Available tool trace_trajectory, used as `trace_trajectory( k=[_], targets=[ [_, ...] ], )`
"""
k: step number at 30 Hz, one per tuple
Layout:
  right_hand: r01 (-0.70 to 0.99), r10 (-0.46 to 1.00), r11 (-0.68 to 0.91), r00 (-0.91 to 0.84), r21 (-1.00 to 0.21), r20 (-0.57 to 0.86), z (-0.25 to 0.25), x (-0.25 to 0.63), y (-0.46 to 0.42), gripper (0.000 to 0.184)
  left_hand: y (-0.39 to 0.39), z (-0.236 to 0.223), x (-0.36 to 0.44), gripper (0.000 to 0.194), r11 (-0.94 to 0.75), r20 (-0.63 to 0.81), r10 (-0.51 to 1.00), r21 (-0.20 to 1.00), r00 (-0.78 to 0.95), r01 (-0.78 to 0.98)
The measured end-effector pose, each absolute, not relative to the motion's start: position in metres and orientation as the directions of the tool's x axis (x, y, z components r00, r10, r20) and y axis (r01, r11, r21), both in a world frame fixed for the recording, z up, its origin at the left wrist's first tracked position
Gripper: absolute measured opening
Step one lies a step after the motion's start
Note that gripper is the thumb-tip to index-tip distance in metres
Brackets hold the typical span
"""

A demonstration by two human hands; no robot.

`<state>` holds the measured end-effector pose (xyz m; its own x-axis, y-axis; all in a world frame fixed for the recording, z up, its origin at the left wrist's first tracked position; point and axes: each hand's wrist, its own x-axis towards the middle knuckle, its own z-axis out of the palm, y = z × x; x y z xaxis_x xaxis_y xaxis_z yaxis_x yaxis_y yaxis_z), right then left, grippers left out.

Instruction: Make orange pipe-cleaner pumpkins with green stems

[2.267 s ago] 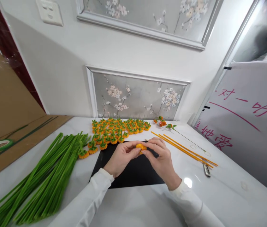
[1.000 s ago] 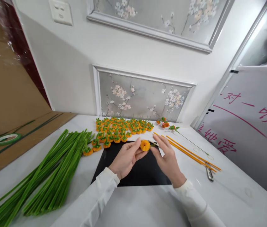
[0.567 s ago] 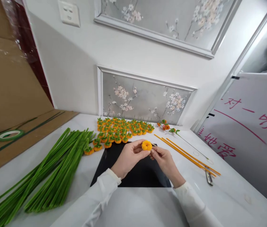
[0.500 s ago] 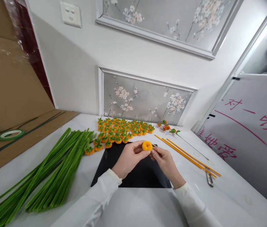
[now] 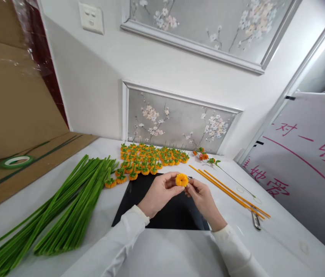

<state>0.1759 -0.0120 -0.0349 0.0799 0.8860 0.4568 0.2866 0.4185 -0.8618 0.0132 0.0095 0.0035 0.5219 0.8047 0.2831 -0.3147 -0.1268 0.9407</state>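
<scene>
Left hand (image 5: 161,192) pinches an orange flower (image 5: 181,180) over the black mat (image 5: 168,217); right hand (image 5: 204,198) is bunched narrow beside it, its grip hidden from me. Step, I judge: working the flower's back. Next move calls for steadiness.

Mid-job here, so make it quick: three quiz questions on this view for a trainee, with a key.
1. True or false: the green stems lie to the left of the black mat.

2. Multiple choice: what do the fingers of the left hand hold?
a) a roll of tape
b) an orange flower
c) a metal tool

3. Fill in the blank: the hand nearer the loose orange sticks is the ____ hand.

Key:
1. True.
2. b.
3. Right.
</scene>
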Motion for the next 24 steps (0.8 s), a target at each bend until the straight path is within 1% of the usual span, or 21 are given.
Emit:
trace_trajectory(
  k=[4,6,8,9,10,12,14,15,16,18,20,21,22,24],
  targets=[
    [0.294,0.886,0.415,0.083,-0.861,0.456,-0.036,0.178,-0.012,0.03,0.012,0.004,0.013,0.035,-0.106,0.266,0.809,0.943,0.524,-0.315],
    [0.321,0.878,0.407,0.121,-0.855,0.463,-0.036,0.181,-0.01,0.031,0.013,-0.001,0.014,0.044,-0.072,0.245,0.835,0.937,0.493,-0.343],
    [0.359,0.853,0.401,0.189,-0.843,0.486,-0.033,0.183,-0.005,0.032,0.013,-0.01,0.016,0.057,-0.016,0.188,0.878,0.93,0.441,-0.367],
    [0.382,0.837,0.402,0.215,-0.832,0.503,-0.03,0.183,-0.002,0.032,0.013,-0.016,0.019,0.059,0.011,0.148,0.901,0.932,0.409,-0.362],
    [0.414,0.822,0.406,0.224,-0.815,0.524,-0.027,0.182,0.002,0.031,0.012,-0.022,0.021,0.056,0.047,0.098,0.913,0.939,0.395,-0.341],
    [0.512,0.79,0.43,0.186,-0.744,0.584,-0.018,0.175,0.009,0.028,0.009,-0.033,0.026,0.049,0.126,0.017,0.913,0.938,0.408,-0.322],
    [0.644,0.731,0.475,0.092,-0.6,0.677,-0.008,0.162,0.017,0.026,0.007,-0.038,0.029,0.04,0.219,-0.017,0.896,0.886,0.443,-0.408],
    [0.715,0.689,0.498,0.017,-0.49,0.725,-0.003,0.154,0.021,0.025,0.007,-0.039,0.029,0.03,0.265,-0.039,0.901,0.837,0.431,-0.479],
    [0.783,0.637,0.51,-0.065,-0.357,0.768,0.002,0.146,0.024,0.023,0.008,-0.038,0.028,0.022,0.303,-0.061,0.911,0.771,0.408,-0.561],
    [0.88,0.565,0.469,-0.228,-0.082,0.793,0.011,0.132,0.03,0.019,0.013,-0.035,0.023,0.016,0.324,-0.091,0.932,0.648,0.352,-0.689],
    [0.9,0.546,0.412,-0.367,0.14,0.753,0.018,0.123,0.034,0.014,0.021,-0.032,0.015,0.02,0.31,-0.093,0.944,0.572,0.315,-0.759],
    [0.89,0.551,0.396,-0.426,0.224,0.717,0.021,0.12,0.035,0.013,0.025,-0.031,0.011,0.022,0.297,-0.085,0.95,0.547,0.301,-0.782],
    [0.872,0.56,0.394,-0.479,0.291,0.676,0.024,0.118,0.036,0.012,0.029,-0.029,0.007,0.024,0.286,-0.08,0.955,0.518,0.287,-0.807],
    [0.823,0.574,0.418,-0.567,0.385,0.59,0.029,0.117,0.036,0.012,0.037,-0.028,0.0,0.025,0.259,-0.071,0.964,0.459,0.256,-0.85]
  ],
)
